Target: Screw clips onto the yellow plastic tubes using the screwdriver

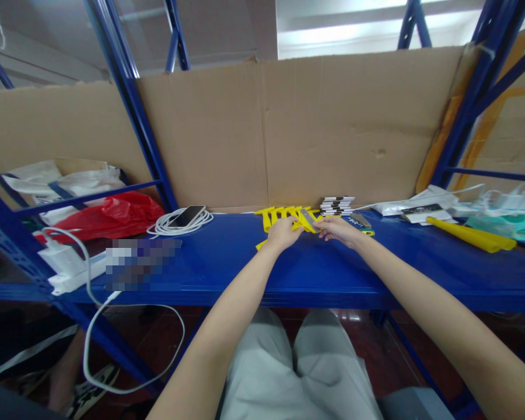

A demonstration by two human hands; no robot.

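My left hand [284,233] is closed on a yellow scraper-like tool [305,221] with a flat grey strip on it, just above the blue shelf. At the tool's right end, the fingers of my right hand [339,229] pinch around its edge; the exact grip is too small to make out. Behind my left hand, several similar yellow tools [268,220] lie in a row. Another yellow piece [259,246] sticks out from beneath my left wrist. Close behind my right hand are a stack of small black-and-white packets [336,205] and a dark card with a yellow-green edge [362,221].
On the left of the blue shelf [227,268] lie a phone [188,216] on a coiled white cable [157,226], a red bag [114,213] and a power strip [79,274]. Rolled yellow material [472,234] lies right. Cardboard [332,128] walls the back.
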